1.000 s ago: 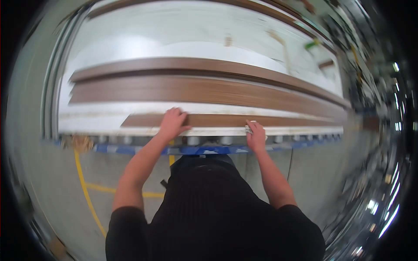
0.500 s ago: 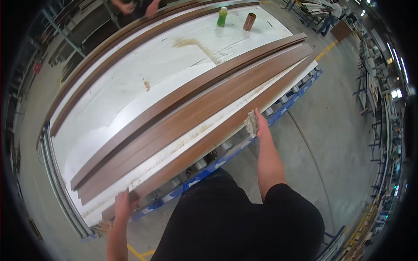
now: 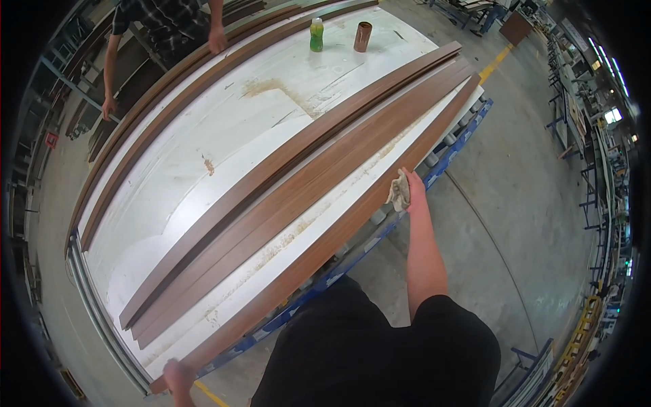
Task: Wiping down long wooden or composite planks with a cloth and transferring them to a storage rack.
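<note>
Brown board [image 3: 339,233]: long, narrow, wood-look, warm reddish tone, faint grain running lengthwise. I see it lying along the near edge of the white worktop [image 3: 180,193], lower left to upper right; it looks bowed on my feed, but the fisheye bends straight edges. Colour close to the wider brown board [image 3: 325,178] beyond it, with a white strip smeared tan between them. Left hand [image 3: 178,378] is at the board's lower-left end, motion-blurred, so I can't tell how far its fingers close. Right hand [image 3: 416,192] sits by the near edge, past mid-length, fingers bunched around a crumpled off-white cloth [image 3: 399,191]. Far side: green bottle [image 3: 316,37] and brown cylinder [image 3: 363,38], both upright, near each other.
</note>
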Motion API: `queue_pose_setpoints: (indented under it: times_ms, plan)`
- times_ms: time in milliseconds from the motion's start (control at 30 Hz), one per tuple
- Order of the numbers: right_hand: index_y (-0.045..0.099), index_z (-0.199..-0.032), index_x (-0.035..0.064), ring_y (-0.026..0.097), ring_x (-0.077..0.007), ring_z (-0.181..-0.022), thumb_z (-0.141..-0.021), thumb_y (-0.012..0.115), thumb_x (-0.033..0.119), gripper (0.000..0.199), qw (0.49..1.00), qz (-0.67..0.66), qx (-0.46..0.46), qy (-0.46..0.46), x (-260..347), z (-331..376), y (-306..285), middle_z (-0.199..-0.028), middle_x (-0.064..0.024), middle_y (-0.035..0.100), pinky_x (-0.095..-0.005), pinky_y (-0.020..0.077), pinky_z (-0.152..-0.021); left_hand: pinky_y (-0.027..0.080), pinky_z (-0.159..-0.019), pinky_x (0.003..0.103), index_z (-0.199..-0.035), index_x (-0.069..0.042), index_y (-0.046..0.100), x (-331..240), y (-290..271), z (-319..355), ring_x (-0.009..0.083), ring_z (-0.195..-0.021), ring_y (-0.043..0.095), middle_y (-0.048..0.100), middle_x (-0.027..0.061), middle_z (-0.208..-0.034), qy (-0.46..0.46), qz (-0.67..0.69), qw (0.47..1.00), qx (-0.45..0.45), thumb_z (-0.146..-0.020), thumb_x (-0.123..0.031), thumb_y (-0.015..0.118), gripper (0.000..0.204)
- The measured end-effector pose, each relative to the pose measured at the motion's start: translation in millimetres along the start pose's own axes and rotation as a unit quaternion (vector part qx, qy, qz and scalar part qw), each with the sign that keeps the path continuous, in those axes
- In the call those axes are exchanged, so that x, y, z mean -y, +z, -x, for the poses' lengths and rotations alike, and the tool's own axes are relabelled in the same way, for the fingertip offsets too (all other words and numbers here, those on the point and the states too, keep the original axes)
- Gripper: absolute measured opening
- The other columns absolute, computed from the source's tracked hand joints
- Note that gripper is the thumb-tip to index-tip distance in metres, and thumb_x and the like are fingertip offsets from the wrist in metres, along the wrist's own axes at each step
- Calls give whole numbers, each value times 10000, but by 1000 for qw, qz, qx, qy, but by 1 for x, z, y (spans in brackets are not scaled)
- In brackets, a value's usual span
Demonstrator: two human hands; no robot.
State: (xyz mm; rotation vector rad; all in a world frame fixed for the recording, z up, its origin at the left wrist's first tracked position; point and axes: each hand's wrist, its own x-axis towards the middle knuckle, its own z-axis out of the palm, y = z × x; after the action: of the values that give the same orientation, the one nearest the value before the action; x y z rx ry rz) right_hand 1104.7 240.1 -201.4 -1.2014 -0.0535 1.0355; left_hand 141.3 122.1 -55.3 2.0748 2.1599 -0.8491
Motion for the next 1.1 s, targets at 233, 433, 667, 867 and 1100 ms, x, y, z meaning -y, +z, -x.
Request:
queue_pose_setpoints:
  times_ms: [233, 433, 667, 867, 1100]
  plan:
    - [562, -926, 151, 673, -153, -781, -1031, 748, 303, 262, 998, 52, -16, -40, 10, 14, 50, -899, -18, 633, -355, 571, -683, 547, -891, 544, -990, -58, 657, -139, -31, -69, 440, -994, 663, 671, 191, -1017, 90, 145, 985, -21, -691, -113, 789, 332]
    - [615, -997, 105, 667, -168, -816, -1035, 741, 356, 284, 991, 134, 23, -7, -14, -55, 100, -938, -37, 658, -361, 569, -716, 545, -881, 573, -1087, -79, 658, -100, -5, -156, 466, -1047, 671, 679, 194, -1115, 39, 195, 968, -154, -825, -75, 716, 267]
    - [704, -1120, 10, 774, -269, -880, -1104, 612, 369, 371, 976, 122, 107, 142, -45, -143, 104, -1010, -128, 765, -426, 648, -767, 548, -949, 518, -1147, -133, 706, -109, 15, -241, 395, -1109, 688, 716, 164, -1136, 23, 109, 985, -135, -902, -190, 691, 252]
    - [749, -1121, 21, 776, -255, -905, -1091, 638, 415, 410, 939, 311, 28, 147, -66, -162, 124, -1046, -114, 786, -405, 648, -783, 544, -990, 532, -1289, -128, 640, -104, 9, -264, 393, -1198, 656, 678, 169, -1254, -73, 108, 991, -32, -921, -120, 647, 368]
    - [760, -1126, -19, 731, -223, -929, -1030, 725, 447, 477, 779, 627, -1, -2, -40, -183, 105, -1039, -133, 787, -380, 565, -831, 517, -1048, 522, -1359, -90, 615, -129, 2, -283, 389, -1226, 651, 655, 155, -1287, -63, 82, 995, -5, -911, -81, 616, 449]
